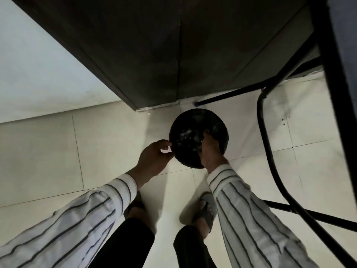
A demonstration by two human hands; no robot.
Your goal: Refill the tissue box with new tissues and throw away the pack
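A round black bin (222,130) with a black liner stands on the tiled floor, seen from above. Inside it lies a crumpled, shiny plastic pack (186,138). My left hand (154,159) pinches the bin's left rim with thumb and forefinger. My right hand (209,149) reaches down into the bin from the near side, fingertips beside the pack. Whether they grip the pack is hidden in the dark. No tissue box is in view.
A dark wooden cabinet (164,55) rises just behind the bin. A black metal chair frame (270,151) curves along the right, with a bar near the floor. My sandalled feet (204,209) stand just short of the bin. A pale wall (38,64) is on the left.
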